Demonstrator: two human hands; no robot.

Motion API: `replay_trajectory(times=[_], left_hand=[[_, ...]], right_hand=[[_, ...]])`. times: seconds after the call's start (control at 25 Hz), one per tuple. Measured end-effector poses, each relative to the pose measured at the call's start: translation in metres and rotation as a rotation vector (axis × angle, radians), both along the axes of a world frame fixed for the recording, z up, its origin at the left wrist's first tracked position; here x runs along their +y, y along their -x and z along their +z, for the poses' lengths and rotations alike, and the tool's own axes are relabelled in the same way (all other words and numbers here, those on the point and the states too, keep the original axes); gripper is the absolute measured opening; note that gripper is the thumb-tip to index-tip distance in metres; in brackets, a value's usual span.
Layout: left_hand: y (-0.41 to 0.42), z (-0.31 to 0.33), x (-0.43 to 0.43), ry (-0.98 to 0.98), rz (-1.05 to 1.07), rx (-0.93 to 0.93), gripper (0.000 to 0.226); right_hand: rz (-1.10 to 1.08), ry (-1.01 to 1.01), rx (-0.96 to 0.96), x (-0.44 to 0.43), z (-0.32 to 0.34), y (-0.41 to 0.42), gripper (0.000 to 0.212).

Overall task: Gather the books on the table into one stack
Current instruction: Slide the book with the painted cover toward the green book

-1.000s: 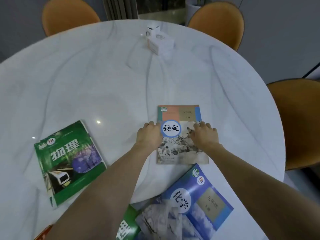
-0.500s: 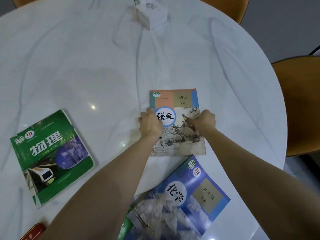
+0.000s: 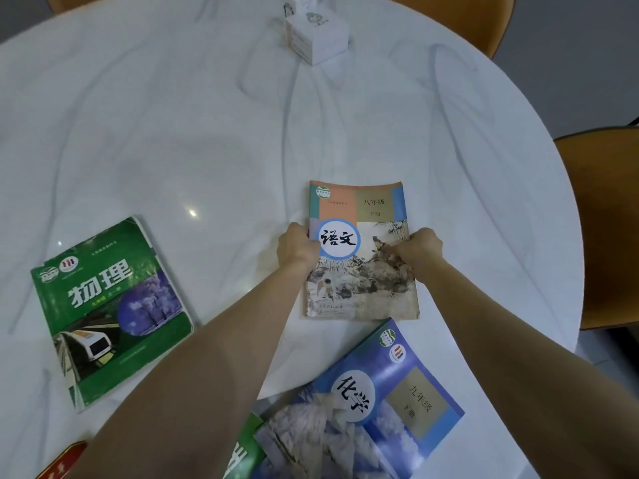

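A worn book with an orange and blue cover (image 3: pixel 359 216) lies flat on the white marble table (image 3: pixel 173 133), right of centre. My left hand (image 3: pixel 297 248) grips its left edge and my right hand (image 3: pixel 420 250) grips its right edge, fingers curled over the cover. Nearer me, a blue book (image 3: pixel 377 406) lies tilted, overlapping a second green book (image 3: pixel 243 451) that my left forearm partly hides. A green book with a train on it (image 3: pixel 110 312) lies apart at the left. A red book corner (image 3: pixel 64 461) shows at the bottom edge.
A small white box (image 3: pixel 318 32) stands at the far middle of the table. Orange chairs stand around the round table, one at the right (image 3: pixel 601 229). The table's edge curves close by on the right.
My fingers have curled from lying flat on the cover to gripping both side edges of the orange and blue book. The view has tilted and moved closer.
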State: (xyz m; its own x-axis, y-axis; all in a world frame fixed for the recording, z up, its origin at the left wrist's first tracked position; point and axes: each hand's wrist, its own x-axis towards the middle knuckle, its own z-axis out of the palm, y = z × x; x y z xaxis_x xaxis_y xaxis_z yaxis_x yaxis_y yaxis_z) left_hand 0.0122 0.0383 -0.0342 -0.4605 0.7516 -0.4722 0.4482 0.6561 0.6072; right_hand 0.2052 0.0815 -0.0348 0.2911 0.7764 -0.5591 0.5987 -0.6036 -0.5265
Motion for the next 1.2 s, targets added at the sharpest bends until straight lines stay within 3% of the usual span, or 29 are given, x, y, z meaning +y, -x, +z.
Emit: replay_trajectory(times=[0.32,0.56,0.88,1.2], left_hand=[[0.008,0.015,-0.007,-0.124,0.098,-0.202,0.024],[0.051,0.038,-0.025,-0.209,0.169,-0.183,0.015],[0.104,0.034,-0.085,-0.191,0.303,-0.146,0.027],[0.12,0.01,-0.111,-0.144,0.309,-0.093,0.028]], right_hand=[[-0.002,-0.096,0.098,-0.004,0.021,0.002,0.023],[0.092,-0.188,0.224,-0.008,0.044,0.039,0.023],[0.226,-0.171,0.323,-0.04,0.036,0.098,0.014],[0.237,-0.164,0.249,-0.063,0.006,0.127,0.014]])
